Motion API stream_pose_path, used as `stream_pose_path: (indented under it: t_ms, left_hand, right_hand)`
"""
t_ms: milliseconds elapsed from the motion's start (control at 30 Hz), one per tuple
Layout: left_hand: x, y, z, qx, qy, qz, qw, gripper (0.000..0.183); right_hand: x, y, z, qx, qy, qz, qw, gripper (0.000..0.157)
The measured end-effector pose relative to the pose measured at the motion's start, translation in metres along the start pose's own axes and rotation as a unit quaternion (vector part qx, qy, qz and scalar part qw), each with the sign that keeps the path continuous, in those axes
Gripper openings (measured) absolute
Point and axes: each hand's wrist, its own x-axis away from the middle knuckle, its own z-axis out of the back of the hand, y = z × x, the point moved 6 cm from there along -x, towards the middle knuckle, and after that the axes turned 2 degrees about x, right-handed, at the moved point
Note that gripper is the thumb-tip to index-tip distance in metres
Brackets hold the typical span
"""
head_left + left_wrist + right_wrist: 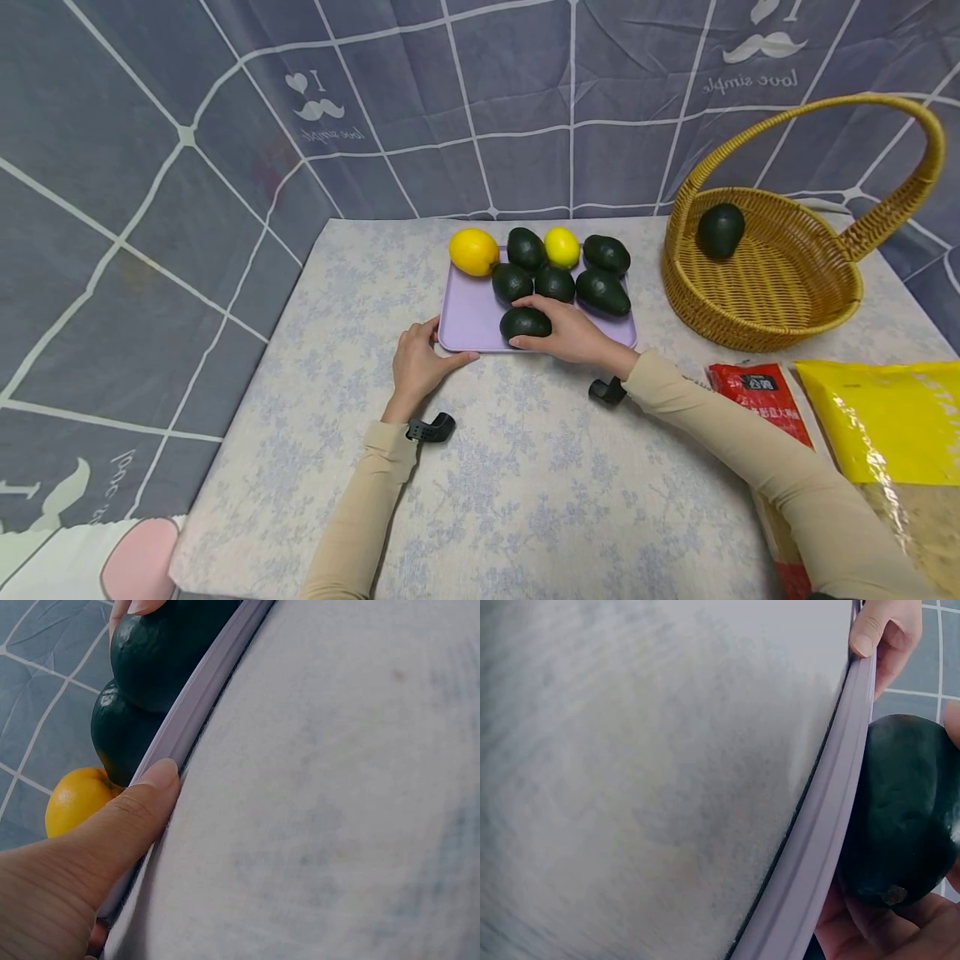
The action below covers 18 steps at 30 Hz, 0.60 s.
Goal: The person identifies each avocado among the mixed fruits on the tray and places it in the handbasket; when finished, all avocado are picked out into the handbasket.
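The fingers of the right hand (573, 335) were curled round a smooth, dark green, oval avocado (525, 323), spread about its width, at the near side of a shallow, rectangular, lilac tray (472, 310); whether it touched the tray was unclear. The left hand (422, 360) held the tray's near-left corner between thumb and fingers. A loose hold on that glossy, rounded skin might let the avocado roll over the low rim onto the pale, blue-patterned bench (510, 467), and a sideways brush could jostle the dark green avocados (555, 285) crowded behind.
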Motion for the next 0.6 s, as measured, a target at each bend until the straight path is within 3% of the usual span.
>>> stream_pose_path:
  t_ms: [600]
  left_hand:
    - [-0.0007,-0.0009,-0.0006,0.001,0.002,0.001,1.0000,0.091]
  right_hand:
    - [0.0052,0.0025,0.0011,-0.013,0.027,-0.008,1.000,0.063]
